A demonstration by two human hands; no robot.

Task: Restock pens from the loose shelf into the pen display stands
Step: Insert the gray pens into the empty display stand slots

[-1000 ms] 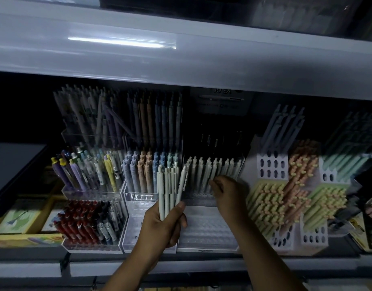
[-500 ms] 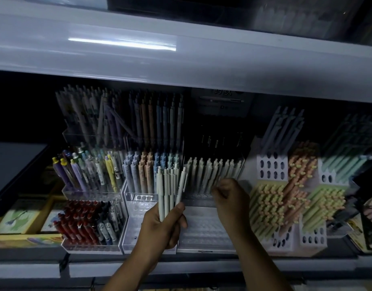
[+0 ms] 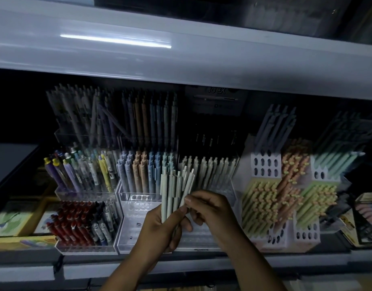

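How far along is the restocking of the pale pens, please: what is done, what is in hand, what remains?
Done: a back row of pale pens already stands in the clear stand. In hand: the left hand grips a bundle of pale pens; the right hand pinches its rightmost pen. Left: the stand's front holes look empty, and the whole bundle is not yet placed.

The pale pens (image 3: 170,194) in my left hand (image 3: 160,232) look matt and smooth. The display stand (image 3: 137,229) is clear, glossy plastic; the shelf edge (image 3: 202,66) above shines.
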